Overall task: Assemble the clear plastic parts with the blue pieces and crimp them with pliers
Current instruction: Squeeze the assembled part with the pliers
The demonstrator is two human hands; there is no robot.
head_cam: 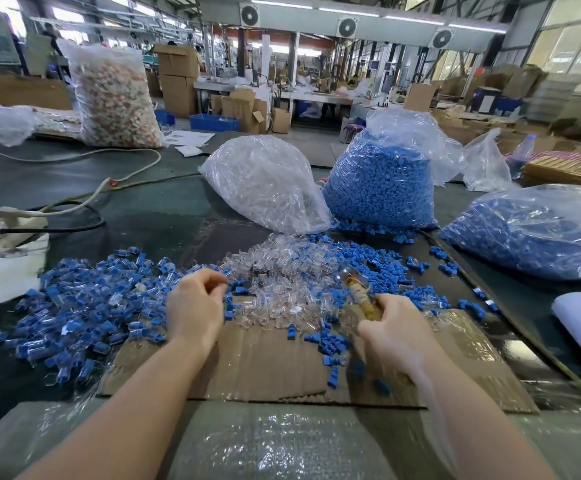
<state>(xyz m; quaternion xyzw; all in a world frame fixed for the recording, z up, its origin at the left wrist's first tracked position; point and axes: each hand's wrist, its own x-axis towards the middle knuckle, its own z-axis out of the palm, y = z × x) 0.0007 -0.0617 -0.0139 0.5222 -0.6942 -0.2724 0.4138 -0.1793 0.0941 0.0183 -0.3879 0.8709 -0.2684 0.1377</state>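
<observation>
My right hand (394,332) is wrapped around the yellow-handled pliers (360,296), whose jaws point up and away over the parts. My left hand (195,304) hovers with curled fingers at the edge of the loose clear plastic parts (282,271); whether it pinches a small part I cannot tell. Loose blue pieces (368,268) lie to the right of the clear ones. A heap of assembled blue-and-clear pieces (85,303) spreads out on the left. All of it rests on a cardboard sheet (265,365).
A bag of clear parts (265,181) and a bag of blue pieces (382,181) stand behind the piles. Another blue bag (538,230) lies at the right. A power strip with cables (19,216) sits at the left.
</observation>
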